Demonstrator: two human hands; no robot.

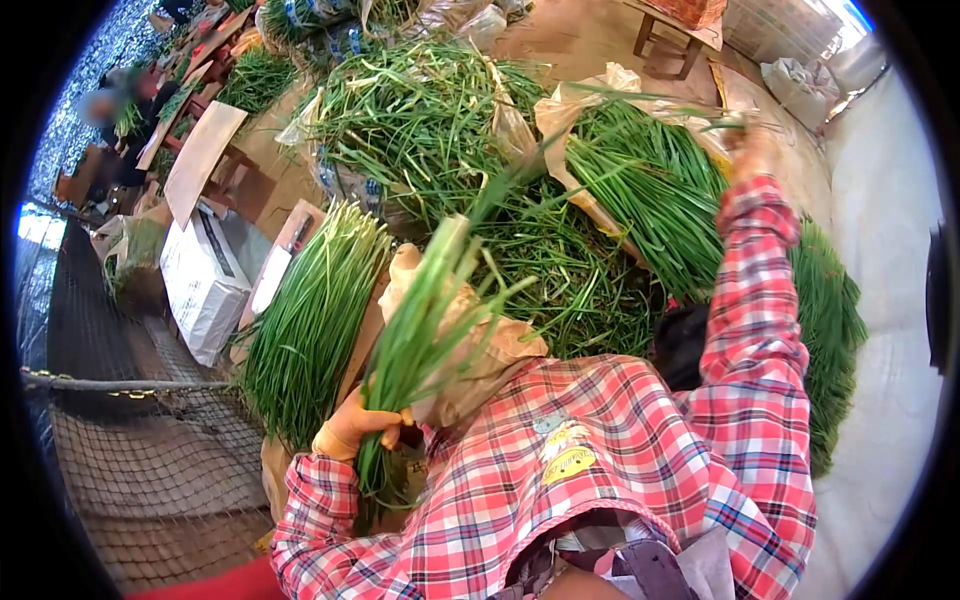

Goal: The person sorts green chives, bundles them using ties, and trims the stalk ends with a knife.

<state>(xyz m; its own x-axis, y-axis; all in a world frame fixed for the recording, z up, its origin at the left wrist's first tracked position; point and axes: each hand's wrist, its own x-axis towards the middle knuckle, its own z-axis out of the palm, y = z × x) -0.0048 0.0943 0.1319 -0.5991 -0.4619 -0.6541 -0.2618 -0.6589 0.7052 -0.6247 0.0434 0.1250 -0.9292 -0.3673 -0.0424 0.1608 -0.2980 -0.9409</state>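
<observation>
Gripping a bunch of green stalks point(425, 300) with the left hand point(358, 428), low and just left of the body, grip closed firmly round the leafy part! Tilted upward and away, with pale ends at the top, a few leaves splaying out to the side and darker green hanging below the fist. Over now to the right hand point(755, 150), stretched far out at upper right, badly blurred, with thin strands point(690, 112) trailing beside the fingers; impossible to tell whether shut on them or loose. Back beside the held bunch, to the left, meeting a neat, thick stack of long stalks point(310, 330), aligned with pale ends together. Right behind that, spotting a knife point(275, 272) on a board point(305, 215), then a white box point(205, 285). Straight ahead, facing a great tangled heap of leaves point(420, 120)! To the right of that, a look at a straighter bundle point(645, 175), partly wrapped in brown sheeting point(570, 120). Past the checked right sleeve point(755, 300), catching more long leaves point(830, 350). Out left, finding dark netting point(160, 450), and in the far corner, glimpsing a blurred person point(125, 120).
</observation>
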